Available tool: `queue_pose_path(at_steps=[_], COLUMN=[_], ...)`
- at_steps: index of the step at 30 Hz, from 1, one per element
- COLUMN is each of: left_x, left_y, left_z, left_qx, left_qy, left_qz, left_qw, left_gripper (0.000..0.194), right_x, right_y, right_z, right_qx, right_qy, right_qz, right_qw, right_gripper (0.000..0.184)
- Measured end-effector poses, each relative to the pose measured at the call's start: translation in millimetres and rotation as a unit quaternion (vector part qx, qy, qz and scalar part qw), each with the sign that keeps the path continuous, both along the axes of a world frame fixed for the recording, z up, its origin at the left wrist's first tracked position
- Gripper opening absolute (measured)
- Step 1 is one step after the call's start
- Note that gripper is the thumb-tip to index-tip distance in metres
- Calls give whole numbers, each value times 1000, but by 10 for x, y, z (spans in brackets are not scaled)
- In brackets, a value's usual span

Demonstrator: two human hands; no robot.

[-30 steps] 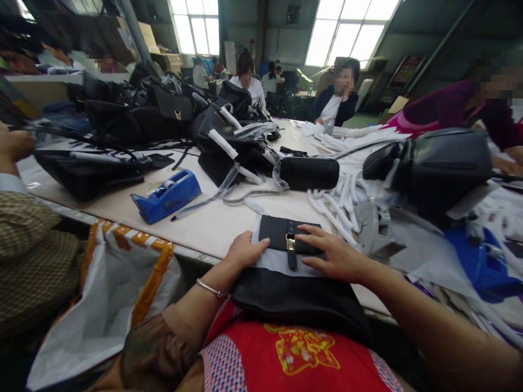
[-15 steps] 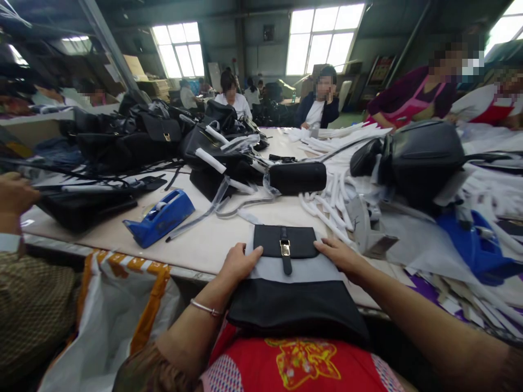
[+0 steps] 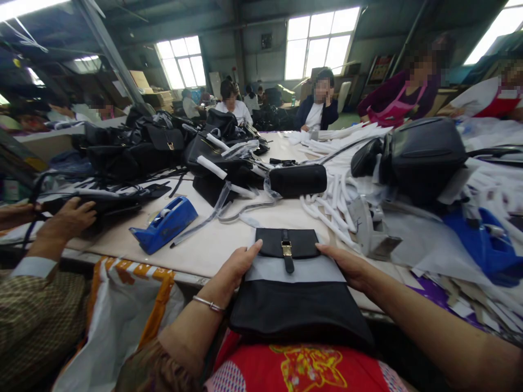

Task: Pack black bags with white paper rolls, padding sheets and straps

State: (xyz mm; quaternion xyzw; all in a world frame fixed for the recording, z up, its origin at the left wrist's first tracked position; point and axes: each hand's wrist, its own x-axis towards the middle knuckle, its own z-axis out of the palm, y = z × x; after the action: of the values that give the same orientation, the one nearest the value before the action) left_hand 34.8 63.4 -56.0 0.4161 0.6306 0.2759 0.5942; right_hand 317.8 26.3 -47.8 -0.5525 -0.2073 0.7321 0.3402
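Note:
A black bag [image 3: 298, 310] rests against my lap at the table's front edge. Its flap [image 3: 267, 241] bears a gold buckle and a short strap, and a pale sheet [image 3: 265, 270] shows between flap and body. My left hand [image 3: 241, 261] grips the bag's left side, thumb on top near the flap's corner. On the opposite side my right hand [image 3: 345, 263] holds it the same way, with the thumb at the flap's right corner. The fingers of both hands are mostly hidden beneath the bag.
A blue tape dispenser [image 3: 165, 224] stands left on the table [image 3: 208, 239]; another blue dispenser [image 3: 482, 245] is at right. Black bags [image 3: 298, 178] and white tubes [image 3: 333, 204] lie beyond. A co-worker's hands [image 3: 67, 223] handle a black bag at left. An orange-edged sack [image 3: 122, 305] hangs below.
The co-worker's hand at left has come down onto the black bag there, and a second hand shows. My hands keep their hold on the bag; the view has shifted slightly.

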Motion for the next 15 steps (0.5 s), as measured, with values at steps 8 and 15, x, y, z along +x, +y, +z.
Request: queue_pose_path(at_steps=[8,15], left_x=[75,77], left_y=[-87,-392], left_z=[18,202], left_qx=[-41,-25], left_qy=[-122,-238], left_qz=[15,24], left_qw=[992,971], left_gripper=[40,42], right_x=[-72,-132], right_y=[-31,-274], right_z=[-24,86], right_qx=[-37,-18], right_qy=[63,119], right_qz=[-8,-32], right_qw=[997,992], right_gripper=[36,34])
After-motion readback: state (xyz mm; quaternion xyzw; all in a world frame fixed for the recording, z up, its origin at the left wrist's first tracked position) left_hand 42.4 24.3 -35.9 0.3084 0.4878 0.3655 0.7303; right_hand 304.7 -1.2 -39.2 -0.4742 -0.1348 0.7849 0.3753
